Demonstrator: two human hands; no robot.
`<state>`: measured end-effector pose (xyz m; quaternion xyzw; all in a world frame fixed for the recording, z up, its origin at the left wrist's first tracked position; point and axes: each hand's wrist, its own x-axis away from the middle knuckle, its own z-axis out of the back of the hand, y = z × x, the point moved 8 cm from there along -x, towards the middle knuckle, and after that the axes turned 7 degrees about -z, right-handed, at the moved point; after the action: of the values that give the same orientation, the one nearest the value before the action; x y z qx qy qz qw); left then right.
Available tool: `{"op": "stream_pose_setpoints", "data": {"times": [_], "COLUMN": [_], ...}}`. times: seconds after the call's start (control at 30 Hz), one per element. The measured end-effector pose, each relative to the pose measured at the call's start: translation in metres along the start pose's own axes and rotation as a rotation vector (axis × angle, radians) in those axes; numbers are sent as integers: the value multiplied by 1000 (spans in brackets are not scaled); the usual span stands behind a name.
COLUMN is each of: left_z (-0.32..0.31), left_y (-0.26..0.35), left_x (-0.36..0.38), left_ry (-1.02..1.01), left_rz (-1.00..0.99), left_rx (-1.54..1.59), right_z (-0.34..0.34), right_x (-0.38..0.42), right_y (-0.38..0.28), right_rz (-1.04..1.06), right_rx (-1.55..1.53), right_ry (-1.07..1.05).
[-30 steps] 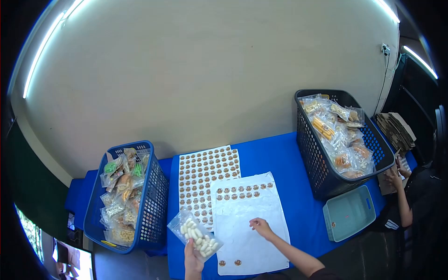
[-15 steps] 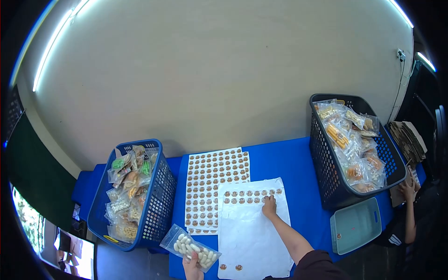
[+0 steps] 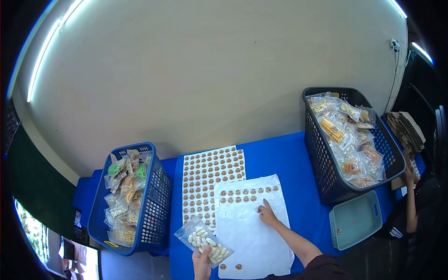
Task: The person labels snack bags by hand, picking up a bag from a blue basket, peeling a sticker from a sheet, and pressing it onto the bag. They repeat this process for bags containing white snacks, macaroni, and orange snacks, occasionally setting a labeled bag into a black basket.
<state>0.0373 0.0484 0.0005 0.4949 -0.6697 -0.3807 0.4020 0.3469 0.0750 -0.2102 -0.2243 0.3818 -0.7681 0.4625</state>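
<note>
My left hand pinches the lower edge of a clear plastic bag filled with white, capsule-shaped pieces, held tilted above the blue table's front. My right hand is over the upper part of a white sticker sheet, index finger extended and thumb apart. A small round brown sticker seems to sit at the thumb; its exact hold is hard to make out. Two rows of round stickers remain along the sheet's top, and two single ones lie near its bottom edge.
A fuller sticker sheet lies partly beneath. A blue basket of bagged snacks stands left, a black basket of bagged snacks right. A shallow green tray sits before the black one. Another person's arm is at far right.
My right hand has drawn back slightly down and left from the second row, which has lost its end sticker. My left hand has raised the bag and moved it right.
</note>
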Motion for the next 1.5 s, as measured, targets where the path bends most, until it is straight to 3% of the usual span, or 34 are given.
{"op": "stream_pose_setpoints", "data": {"times": [0.13,0.23,0.37,0.47,0.6,0.8,1.13,1.5], "left_z": [-7,-20,-52,-71,-102,-121,-105,-102], "left_y": [-12,-15,-17,-17,-3,9,-5,12], "left_x": [-3,-4,-3,2,17,41,45,47], "left_ry": [-50,-85,-155,-197,-405,-492,-500,-513], "left_rz": [45,94,59,90,45,49,-10,-94], "left_rx": [-17,-18,88,94,13,-98,-211,-271], "right_z": [32,74,133,168,198,210,184,174], "right_x": [2,20,50,75,108,151,163,163], "right_y": [19,-26,-100,-148,-201,-264,-262,-268], "right_rz": [-70,-444,-333,-242,-106,-51,57,23], "right_rx": [-365,-750,-1019,-1018,-1001,-989,-613,-564], "right_ry": [177,12,-69,-101,-203,-301,-209,-115]}}
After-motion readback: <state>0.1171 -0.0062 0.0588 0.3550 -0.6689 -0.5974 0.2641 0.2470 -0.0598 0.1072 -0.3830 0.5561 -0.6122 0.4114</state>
